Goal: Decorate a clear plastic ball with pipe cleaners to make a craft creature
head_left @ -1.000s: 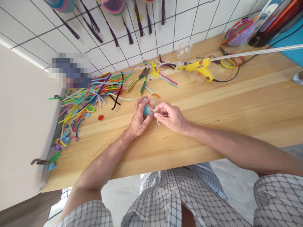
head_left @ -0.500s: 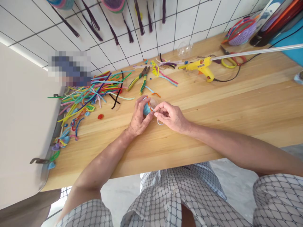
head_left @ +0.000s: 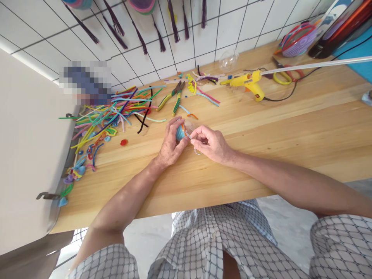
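Near the middle of the wooden table (head_left: 290, 128), your left hand (head_left: 170, 145) is cupping a light, crushable blue pipe-cleaner ball (head_left: 180, 133) while your right hand (head_left: 210, 143) is pinching its soft, bendable wire end between closed fingertips.

Wooden table (head_left: 290, 128): pipe cleaners (head_left: 116, 112), pliers (head_left: 173, 97), glue gun (head_left: 247, 82), scissors (head_left: 283, 75).

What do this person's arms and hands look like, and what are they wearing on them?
Both arms are bare from the short sleeves down to the hands: no gloves, watch or bracelets show. The left hand and right hand wear no rings that can be made out. The sleeves are light fabric with a thin dark lattice check, the same as the rest of the clothing.
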Demonstrator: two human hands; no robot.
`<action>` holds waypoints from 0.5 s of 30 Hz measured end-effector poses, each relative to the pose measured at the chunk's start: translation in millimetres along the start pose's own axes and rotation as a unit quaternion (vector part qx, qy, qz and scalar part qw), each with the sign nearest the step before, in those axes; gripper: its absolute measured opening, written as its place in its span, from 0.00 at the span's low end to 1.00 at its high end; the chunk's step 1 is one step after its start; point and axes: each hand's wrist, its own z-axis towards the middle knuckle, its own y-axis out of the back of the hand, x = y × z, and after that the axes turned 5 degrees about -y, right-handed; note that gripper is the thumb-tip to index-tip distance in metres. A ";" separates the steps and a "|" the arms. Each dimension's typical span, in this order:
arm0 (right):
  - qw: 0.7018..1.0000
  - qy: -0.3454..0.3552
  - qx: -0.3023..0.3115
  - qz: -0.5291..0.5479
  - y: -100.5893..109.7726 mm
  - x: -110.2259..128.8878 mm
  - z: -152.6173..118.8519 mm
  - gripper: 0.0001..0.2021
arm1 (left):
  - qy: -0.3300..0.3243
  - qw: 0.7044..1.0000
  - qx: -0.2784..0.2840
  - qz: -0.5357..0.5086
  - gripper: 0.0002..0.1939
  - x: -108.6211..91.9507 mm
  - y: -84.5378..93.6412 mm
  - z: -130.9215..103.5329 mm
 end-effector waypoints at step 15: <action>0.998 -0.049 0.025 0.014 -0.9 -0.5 1.2 0.09 | 0.002 1.000 0.002 0.007 0.29 -0.3 -0.6 0.0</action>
